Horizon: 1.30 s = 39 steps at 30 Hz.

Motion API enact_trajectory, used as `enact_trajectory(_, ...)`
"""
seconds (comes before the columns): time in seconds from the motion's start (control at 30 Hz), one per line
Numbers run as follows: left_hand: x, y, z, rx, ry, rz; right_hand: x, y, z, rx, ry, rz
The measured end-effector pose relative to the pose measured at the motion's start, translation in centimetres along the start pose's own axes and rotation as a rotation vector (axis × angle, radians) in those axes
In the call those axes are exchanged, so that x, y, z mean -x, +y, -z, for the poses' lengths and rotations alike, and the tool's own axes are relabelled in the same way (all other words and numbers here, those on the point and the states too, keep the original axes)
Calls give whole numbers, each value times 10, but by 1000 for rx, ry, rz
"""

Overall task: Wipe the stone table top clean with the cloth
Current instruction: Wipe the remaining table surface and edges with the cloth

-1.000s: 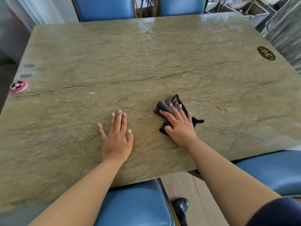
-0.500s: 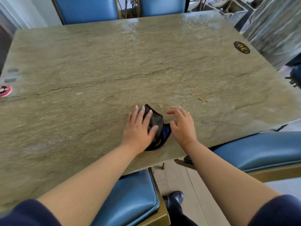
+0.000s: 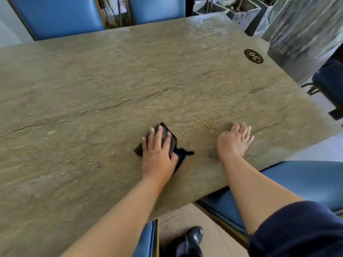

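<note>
A dark crumpled cloth lies on the greenish stone table top, near its front edge. My left hand presses flat on the cloth, fingers spread over it, covering most of it. My right hand rests on the bare stone to the right of the cloth, fingers apart, holding nothing. A few small orange crumbs lie just left of my right hand's fingertips.
A black oval number plate sits at the table's far right corner. Blue chairs stand at the far side, at the right and under the front edge. Stone slabs lean at the far right.
The cloth passed from my right hand to my left hand. My right hand let go and moved right onto bare stone near the crumbs. The view shifted to the right.
</note>
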<state>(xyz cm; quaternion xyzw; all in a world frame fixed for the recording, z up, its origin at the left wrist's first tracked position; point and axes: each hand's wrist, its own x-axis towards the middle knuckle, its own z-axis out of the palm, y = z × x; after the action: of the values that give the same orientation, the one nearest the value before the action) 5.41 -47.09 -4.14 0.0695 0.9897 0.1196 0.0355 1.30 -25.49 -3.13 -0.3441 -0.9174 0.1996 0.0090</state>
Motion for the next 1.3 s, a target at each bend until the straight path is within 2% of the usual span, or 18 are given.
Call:
enact_trajectory(0.07,10,3,-7,20,-13,-148,-2,9,-8,6,11,36)
enact_trajectory(0.17,-26,-19,-5,5,-9,-187,-1,10,-18,60,67,72)
enact_trajectory(0.23,-63,-31,0,-69,42,-70,-2,8,-20,72,77,69)
enact_trajectory(0.33,-122,-36,7,-46,20,179,-4,9,-22,81,87,61)
enact_trajectory(0.4,-157,-28,8,-17,15,246,-5,9,-25,88,95,59)
enact_trajectory(0.47,-179,-13,7,20,9,224,-5,8,-26,87,99,56)
enact_trajectory(0.57,-178,12,-1,100,1,-21,-5,8,-26,91,88,59)
enact_trajectory(0.67,-137,29,-6,199,-22,-317,-4,8,-24,79,75,61)
enact_trajectory(0.8,-68,21,-6,275,-173,-579,-2,7,-21,46,78,63)
enact_trajectory(0.87,-59,2,-3,228,-198,-636,-1,7,-20,64,51,66)
enact_trajectory(0.93,-76,-9,0,148,-172,-544,-3,9,-17,76,33,61)
enact_trajectory(1.0,-106,-6,3,97,-127,-371,-10,12,-10,45,34,47)
enact_trajectory(1.13,-160,31,-3,106,-62,-108,-23,21,-2,66,53,56)
enact_trajectory(1.2,-179,53,-8,109,-59,-69,-24,23,-6,92,52,61)
enact_trajectory(1.3,-194,78,-14,156,-82,-175,-25,22,-12,79,69,62)
